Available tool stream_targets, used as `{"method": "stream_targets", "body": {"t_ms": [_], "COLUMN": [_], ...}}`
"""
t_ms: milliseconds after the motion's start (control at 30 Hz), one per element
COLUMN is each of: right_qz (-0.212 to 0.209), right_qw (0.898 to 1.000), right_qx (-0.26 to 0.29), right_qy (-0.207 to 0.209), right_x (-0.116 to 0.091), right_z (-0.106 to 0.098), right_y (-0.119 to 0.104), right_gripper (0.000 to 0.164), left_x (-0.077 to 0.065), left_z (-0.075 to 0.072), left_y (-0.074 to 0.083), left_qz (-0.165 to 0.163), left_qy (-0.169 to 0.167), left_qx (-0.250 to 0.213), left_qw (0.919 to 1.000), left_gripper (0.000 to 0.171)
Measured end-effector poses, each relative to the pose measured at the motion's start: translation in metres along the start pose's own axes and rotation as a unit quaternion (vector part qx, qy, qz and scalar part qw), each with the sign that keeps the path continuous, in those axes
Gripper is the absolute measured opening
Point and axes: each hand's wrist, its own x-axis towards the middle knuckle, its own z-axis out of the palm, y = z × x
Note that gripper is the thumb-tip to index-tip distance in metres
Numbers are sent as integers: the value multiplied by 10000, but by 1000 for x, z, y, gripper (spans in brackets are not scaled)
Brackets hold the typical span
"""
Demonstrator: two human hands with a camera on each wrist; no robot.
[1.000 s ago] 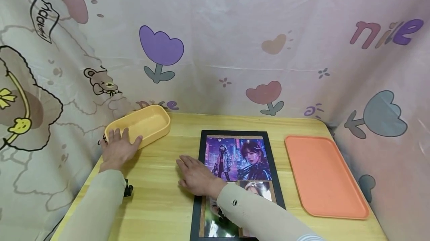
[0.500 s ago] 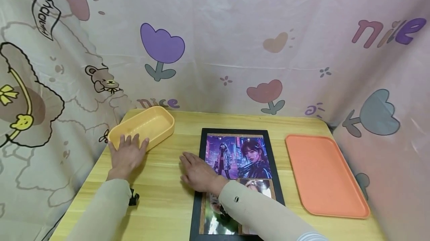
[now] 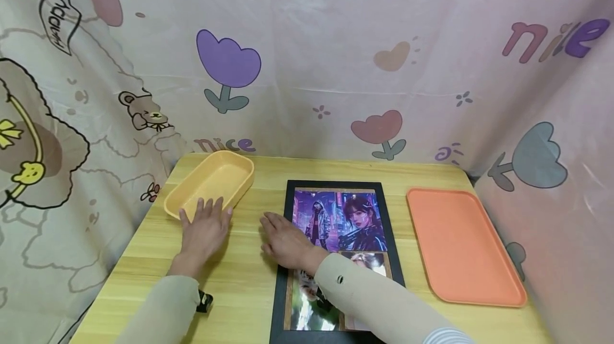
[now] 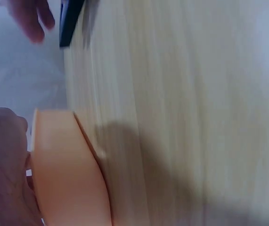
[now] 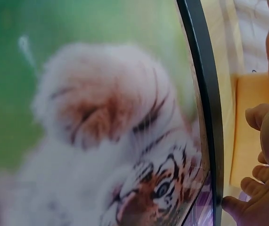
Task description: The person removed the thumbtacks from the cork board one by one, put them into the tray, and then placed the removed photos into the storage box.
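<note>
A yellow, shallow oblong box (image 3: 209, 178) stands at the table's back left. My left hand (image 3: 203, 234) lies over its near rim, fingers spread and reaching inside. In the left wrist view the box's outer wall (image 4: 68, 165) faces the camera and the hand (image 4: 4, 165) passes over its top edge, fingertips hidden behind. My right hand (image 3: 290, 242) hangs relaxed over the left edge of a black picture frame (image 3: 393, 226), holding nothing. The frame lies flat with several pictures in it; a tiger picture (image 5: 158, 193) shows large in the right wrist view, partly under my sleeve in the head view.
An orange flat tray (image 3: 467, 245) lies on the table's right side. The wooden table (image 3: 240, 301) ends at a printed curtain (image 3: 307, 66) behind and at both sides. A black strap or device (image 3: 204, 301) sits at my left wrist.
My left hand has moved right and towards me, and the yellow box has shifted right and turned with it. The right hand has stayed almost where it was over the frame's edge.
</note>
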Motion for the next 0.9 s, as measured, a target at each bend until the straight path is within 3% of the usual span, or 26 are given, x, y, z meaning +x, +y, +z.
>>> {"method": "stream_targets", "body": {"t_ms": [300,700,900], "right_qz": [124,-173,-245], "right_qw": [9998,9978,9984], "right_qx": [20,-150,-158], "right_qy": [137,623,484], "right_x": [1,9,8], "right_z": [-6,-11,-12], "right_y": [5,6,3], "right_gripper": [72,68,67], "left_x": [-25,-58,-69], "left_z": [3,-4,-14], "left_y": [37,70,82], "left_qz": [350,746,735], "left_qy": [-136,-360,-534], "left_qx": [-55,-29,-127], "left_qw": [9993,9966,9958], "left_gripper": [65,58,53]}}
